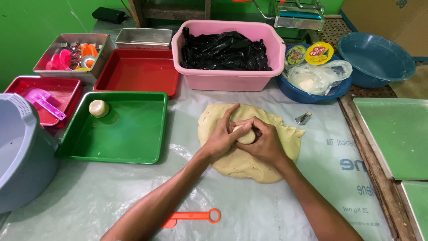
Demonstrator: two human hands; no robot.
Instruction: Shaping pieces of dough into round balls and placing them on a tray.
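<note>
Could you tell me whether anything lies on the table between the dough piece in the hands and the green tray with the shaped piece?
Nothing visible does. The left hand and right hand cup the small dough piece over the flat dough sheet; only bare plastic sheeting separates it from the green tray.

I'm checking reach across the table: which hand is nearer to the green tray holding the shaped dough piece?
Left. The left hand rests on the flattened dough sheet, just right of the green tray. The right hand sits beyond it, farther from the tray, cupping a small dough piece.
</note>
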